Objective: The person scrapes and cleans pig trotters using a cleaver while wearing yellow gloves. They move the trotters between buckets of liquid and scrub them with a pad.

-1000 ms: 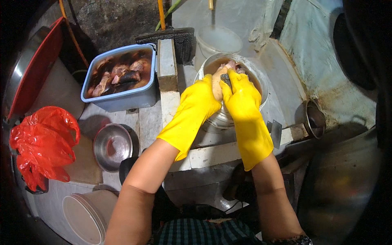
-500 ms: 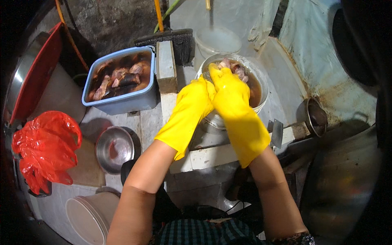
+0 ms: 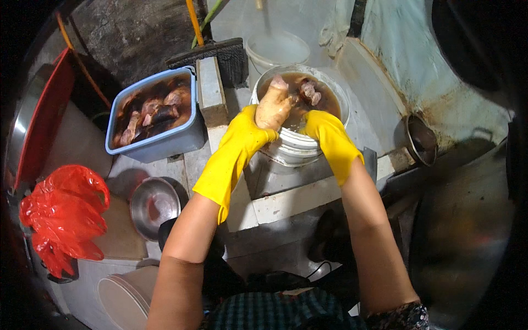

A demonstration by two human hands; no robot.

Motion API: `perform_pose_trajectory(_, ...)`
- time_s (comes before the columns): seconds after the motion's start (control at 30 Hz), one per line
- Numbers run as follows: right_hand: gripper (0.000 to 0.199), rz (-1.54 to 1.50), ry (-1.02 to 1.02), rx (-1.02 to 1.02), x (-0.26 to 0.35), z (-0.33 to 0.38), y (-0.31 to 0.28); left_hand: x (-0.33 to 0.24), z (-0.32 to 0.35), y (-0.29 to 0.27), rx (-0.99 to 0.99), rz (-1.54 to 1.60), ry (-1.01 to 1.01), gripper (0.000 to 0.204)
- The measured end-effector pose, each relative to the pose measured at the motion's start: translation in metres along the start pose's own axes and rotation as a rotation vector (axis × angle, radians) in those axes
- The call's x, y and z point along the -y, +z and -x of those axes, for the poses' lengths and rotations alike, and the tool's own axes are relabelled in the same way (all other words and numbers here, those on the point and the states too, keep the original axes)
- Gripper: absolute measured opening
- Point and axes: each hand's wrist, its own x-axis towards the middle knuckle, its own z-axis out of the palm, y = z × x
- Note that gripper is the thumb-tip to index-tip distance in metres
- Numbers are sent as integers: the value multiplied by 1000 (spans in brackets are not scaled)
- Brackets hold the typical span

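Observation:
Both my hands wear yellow rubber gloves. My left hand (image 3: 246,138) grips a pale, long piece of meat (image 3: 273,105), holding it upright over the near rim of a white bucket (image 3: 291,147). The bucket is full of brown liquid with more meat pieces (image 3: 309,92) floating in it. My right hand (image 3: 324,130) rests on the bucket's near rim, fingers curled at the liquid's edge; what it holds is hidden.
A blue tub (image 3: 157,146) of meat in dark liquid sits to the left beyond a concrete block (image 3: 211,91). A steel bowl (image 3: 154,206), red plastic bags (image 3: 63,217) and a red tray (image 3: 41,121) lie further left. A second white bucket (image 3: 278,49) and a brush (image 3: 217,55) stand behind.
Both hands were together down in the bucket; now they are apart, and my left hand has lifted a piece of meat out of the liquid.

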Motion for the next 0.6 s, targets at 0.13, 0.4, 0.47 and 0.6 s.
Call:
perform_pose_trajectory(0.13, 49, -71, -187, 129, -10, -14, 2, 12, -6, 25, -201, -161, 180, 97)
perform_pose_trajectory(0.4, 49, -440, -3, -666, 88, 71, -57, -10, 15, 27, -237, -473, 58, 98)
perform_pose_trajectory(0.47, 48, -151, -89, -736, 82, 47, -17, -20, 17, 31, -221, -496, 75, 94)
perform_pose_trajectory(0.6, 54, -91, 142, -427, 95, 13, -38, -18, 13, 26, -254, -502, 88, 89)
